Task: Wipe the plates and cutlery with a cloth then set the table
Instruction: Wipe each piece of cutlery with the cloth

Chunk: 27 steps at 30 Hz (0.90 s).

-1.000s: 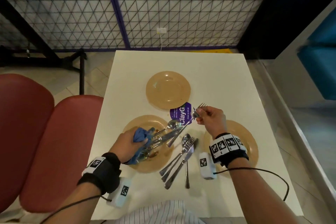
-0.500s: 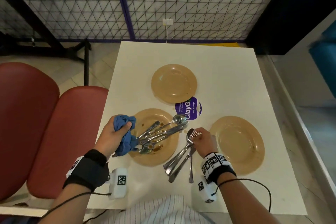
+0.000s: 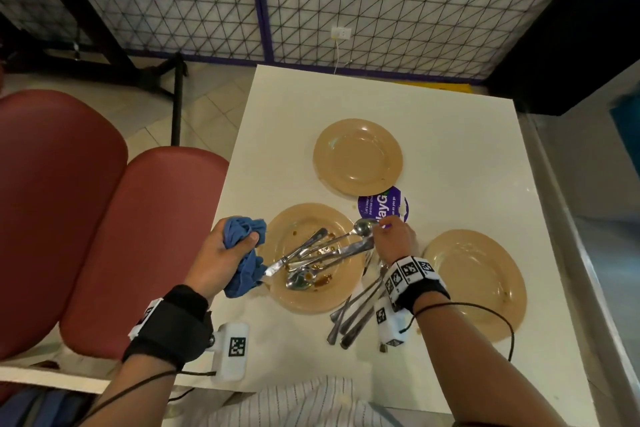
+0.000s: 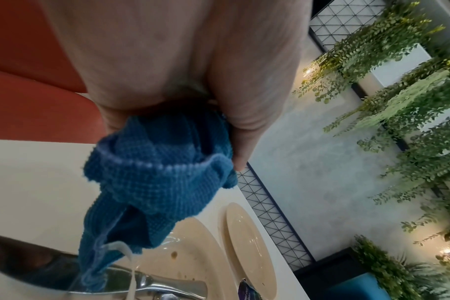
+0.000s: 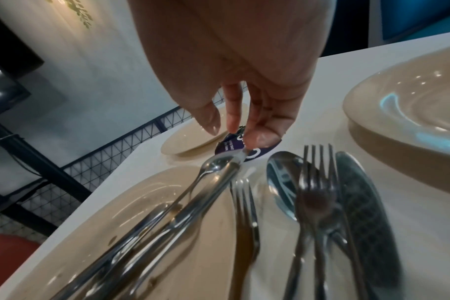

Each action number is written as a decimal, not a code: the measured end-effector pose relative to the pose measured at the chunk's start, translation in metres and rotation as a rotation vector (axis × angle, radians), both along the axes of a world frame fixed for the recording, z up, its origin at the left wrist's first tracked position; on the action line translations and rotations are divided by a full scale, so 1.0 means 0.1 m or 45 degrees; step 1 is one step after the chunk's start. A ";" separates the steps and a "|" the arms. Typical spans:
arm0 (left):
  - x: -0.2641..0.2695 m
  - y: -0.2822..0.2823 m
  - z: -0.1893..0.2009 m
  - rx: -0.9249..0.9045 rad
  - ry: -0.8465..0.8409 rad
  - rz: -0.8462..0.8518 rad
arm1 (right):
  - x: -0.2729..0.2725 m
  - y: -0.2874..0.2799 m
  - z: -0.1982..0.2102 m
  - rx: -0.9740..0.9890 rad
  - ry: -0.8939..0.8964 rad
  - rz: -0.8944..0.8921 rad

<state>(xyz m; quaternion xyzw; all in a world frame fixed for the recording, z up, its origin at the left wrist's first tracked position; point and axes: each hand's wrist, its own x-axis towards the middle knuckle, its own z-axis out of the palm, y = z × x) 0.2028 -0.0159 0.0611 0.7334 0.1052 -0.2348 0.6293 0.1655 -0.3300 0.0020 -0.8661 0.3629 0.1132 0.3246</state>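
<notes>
My left hand (image 3: 231, 255) grips a bunched blue cloth (image 3: 244, 239) (image 4: 157, 178) at the left rim of the soiled tan plate (image 3: 304, 300). Several dirty knives and spoons lie across that plate. My right hand (image 3: 389, 236) reaches over its far right rim, and the fingertips (image 5: 257, 139) pinch the bowl of a spoon (image 3: 363, 228) (image 5: 219, 165) whose handle rests on the plate. A pile of cutlery (image 3: 356, 308) (image 5: 319, 194) lies on the white table (image 3: 450, 149) between the soiled plate and the right plate (image 3: 474, 284). A third plate (image 3: 358, 156) sits further back.
A round purple sticker (image 3: 384, 206) lies on the table just beyond my right hand. Red seats (image 3: 138, 236) stand along the table's left edge. A mesh railing (image 3: 381, 3) runs behind the far edge. Bare tabletop shows at the far end.
My right hand laid the fork on the pile beside the plate, then moved up to the spoon's bowl. My left hand carried the cloth left, off the cutlery.
</notes>
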 end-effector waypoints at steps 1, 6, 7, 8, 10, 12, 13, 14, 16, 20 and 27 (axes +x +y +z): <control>0.01 0.03 -0.01 0.009 -0.007 -0.009 | 0.07 0.00 0.01 -0.006 0.030 -0.010; 0.06 0.17 -0.04 0.045 0.001 -0.058 | 0.33 -0.02 -0.01 0.030 0.162 -0.132; 0.08 0.19 -0.04 0.043 0.005 -0.062 | 0.37 -0.04 -0.03 0.058 0.187 -0.151; 0.09 0.20 -0.04 0.046 0.003 -0.067 | 0.40 -0.04 -0.05 0.094 0.224 -0.150; 0.12 0.20 -0.05 0.057 -0.006 -0.079 | 0.44 -0.06 -0.08 0.146 0.292 -0.119; 0.15 0.19 -0.06 0.069 0.000 -0.106 | 0.45 -0.08 -0.11 0.239 0.279 -0.179; 0.16 0.17 -0.06 0.070 0.002 -0.125 | 0.45 -0.10 -0.14 0.281 0.265 -0.204; 0.17 0.16 -0.06 0.072 0.004 -0.143 | 0.45 -0.13 -0.16 0.316 0.263 -0.214; 0.19 0.12 -0.07 0.083 0.004 -0.189 | 0.43 -0.16 -0.16 0.350 0.263 -0.230; 0.19 0.01 -0.07 0.093 -0.017 -0.268 | 0.38 -0.24 -0.15 0.567 0.165 -0.324; 0.17 -0.30 0.03 0.112 -0.122 -0.412 | 0.35 -0.15 0.16 1.146 -0.127 -0.481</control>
